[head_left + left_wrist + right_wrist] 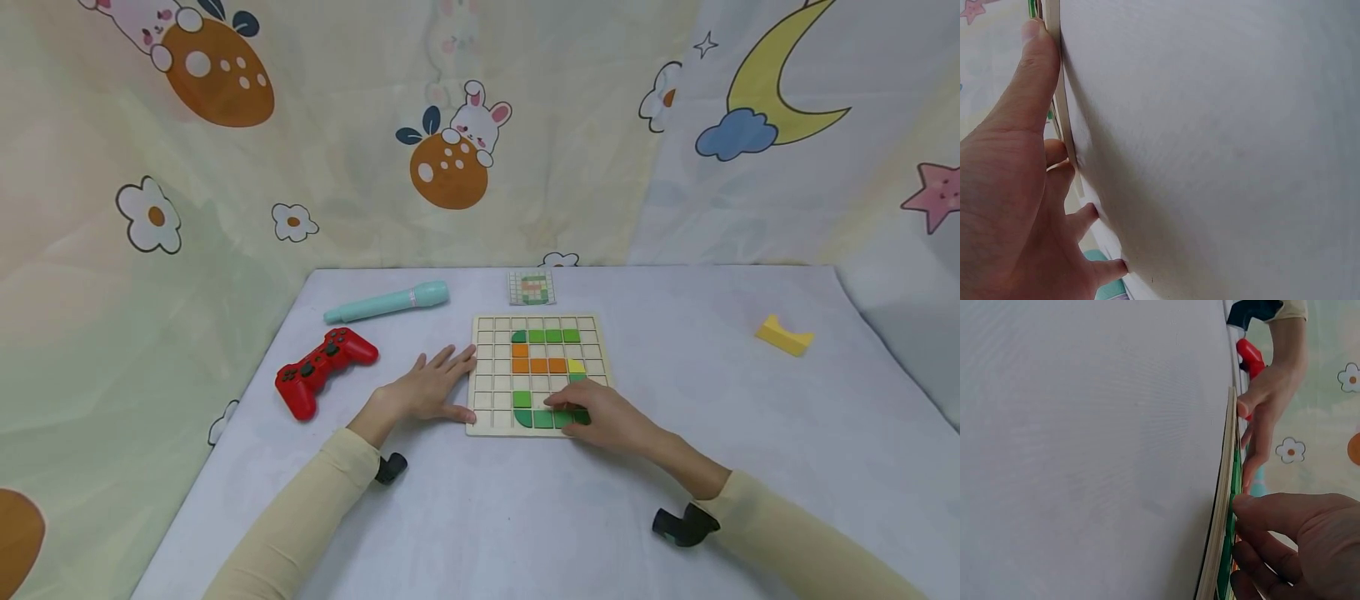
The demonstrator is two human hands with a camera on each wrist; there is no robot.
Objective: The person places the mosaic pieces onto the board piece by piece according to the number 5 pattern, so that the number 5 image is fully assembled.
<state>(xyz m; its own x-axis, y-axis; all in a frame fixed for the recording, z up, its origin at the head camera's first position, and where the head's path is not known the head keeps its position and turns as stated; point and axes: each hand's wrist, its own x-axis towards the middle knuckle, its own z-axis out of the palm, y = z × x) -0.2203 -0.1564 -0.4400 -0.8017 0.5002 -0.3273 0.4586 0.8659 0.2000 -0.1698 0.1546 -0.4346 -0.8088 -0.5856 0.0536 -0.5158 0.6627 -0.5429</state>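
Note:
A square wooden grid board (491, 400) lies on the white table with several tiles set in its cells. Green tiles (553, 336) line its upper part, orange tiles (538, 365) run across the middle beside a yellow tile (576, 366), and dark green tiles (543, 419) follow the lower edge. With fingers spread, my left hand (427, 390) rests against the board's left edge; its thumb (1038, 69) touches the rim. Over the lower right tiles is my right hand (611, 417), its thumb (1272, 509) and bent fingers touching the green tiles. That hand partly covers the tiles there.
A small pattern card (532, 288) lies behind the board. To the left are a turquoise stick-shaped object (386, 302) and a red game controller (322, 367). A yellow notched block (784, 336) sits at the right. A patterned cloth (570, 167) hangs behind the table.

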